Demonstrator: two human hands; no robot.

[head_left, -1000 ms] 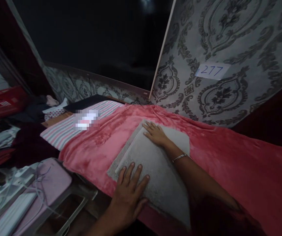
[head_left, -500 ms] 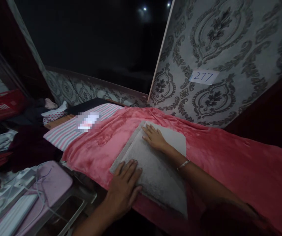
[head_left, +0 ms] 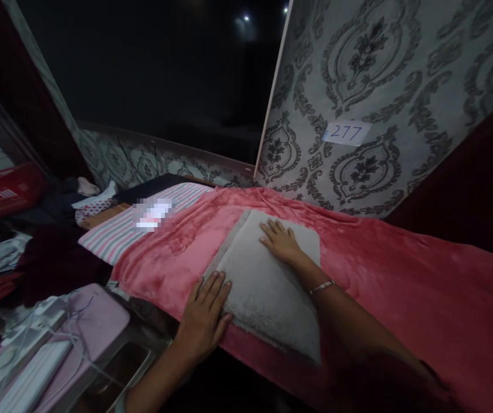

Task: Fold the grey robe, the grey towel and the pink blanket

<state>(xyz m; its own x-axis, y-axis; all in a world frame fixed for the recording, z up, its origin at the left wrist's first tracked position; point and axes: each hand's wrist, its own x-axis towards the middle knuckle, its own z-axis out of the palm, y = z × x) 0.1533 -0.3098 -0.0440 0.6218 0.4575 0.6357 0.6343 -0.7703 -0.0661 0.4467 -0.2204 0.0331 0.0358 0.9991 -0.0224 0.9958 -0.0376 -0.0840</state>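
A folded grey cloth (head_left: pixel 263 287) lies flat on a pink fleece blanket (head_left: pixel 392 287) spread over a table. My left hand (head_left: pixel 205 315) rests palm down on the cloth's near left edge, fingers spread, partly on the blanket. Palm down as well, my right hand (head_left: pixel 281 241) presses the cloth's far part, with a thin bracelet on the wrist. Neither hand grips anything.
A striped pink and white cloth (head_left: pixel 119 232) lies left of the blanket. Behind it stands a patterned grey wall panel with a paper label "277" (head_left: pixel 345 132). Piled clothes (head_left: pixel 26 241) sit at the left. A pink padded object with white cords (head_left: pixel 57 332) lies at lower left.
My left hand has slid left to the cloth's edge. My right hand has shifted slightly right along the cloth. The view has drifted.
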